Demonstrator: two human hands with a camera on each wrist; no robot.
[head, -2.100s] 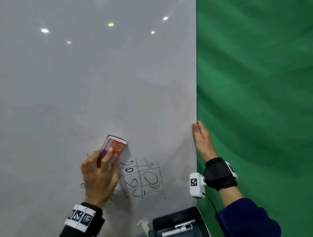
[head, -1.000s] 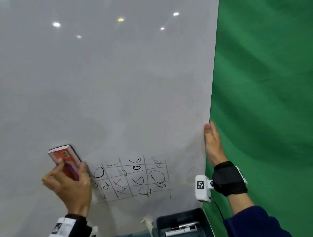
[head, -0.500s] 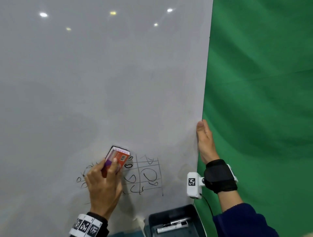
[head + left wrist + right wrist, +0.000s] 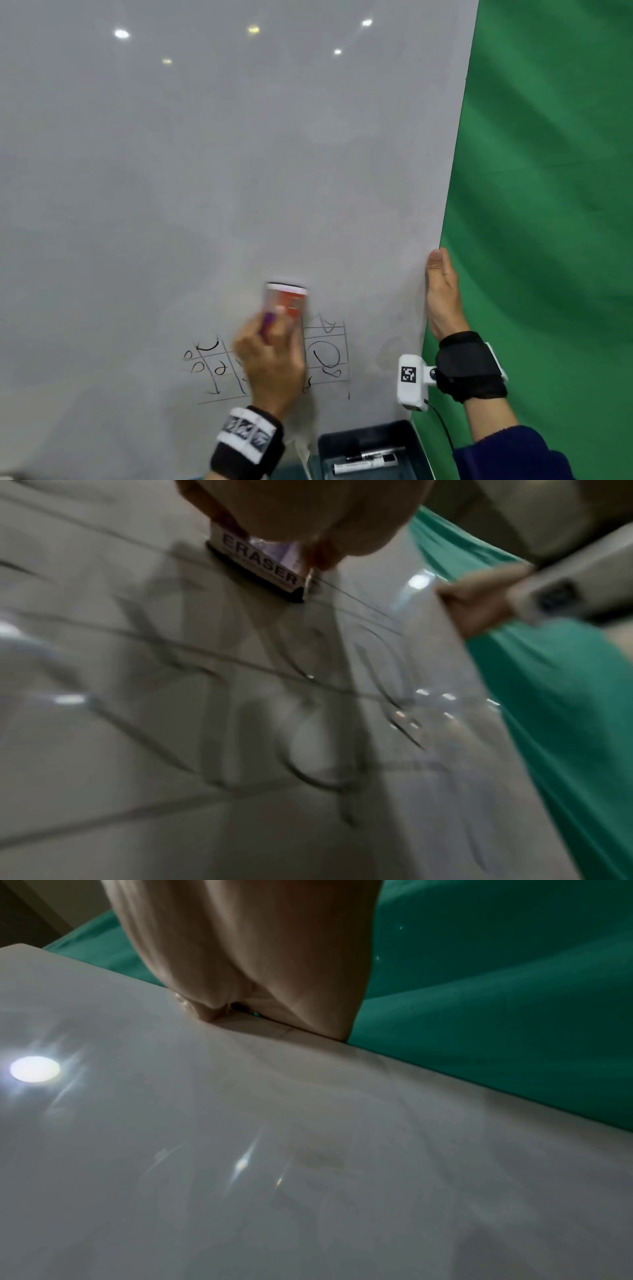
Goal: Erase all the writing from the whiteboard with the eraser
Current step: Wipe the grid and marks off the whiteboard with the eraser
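An orange-and-white eraser [image 4: 287, 298] is gripped in the left hand [image 4: 270, 363] and pressed flat against the whiteboard [image 4: 222, 171], over the top middle of a hand-drawn grid of black marks [image 4: 327, 356] near the board's lower edge. The eraser is blurred. The board's right edge is clasped by the right hand [image 4: 443, 298], thumb on the front face. A green cloth [image 4: 548, 205] is seen to the right. Below, a dark tray [image 4: 368, 437] containing markers [image 4: 371, 460] is visible.

Head view faces whiteboard [image 4: 239, 154], wrist views close, sharing its surface
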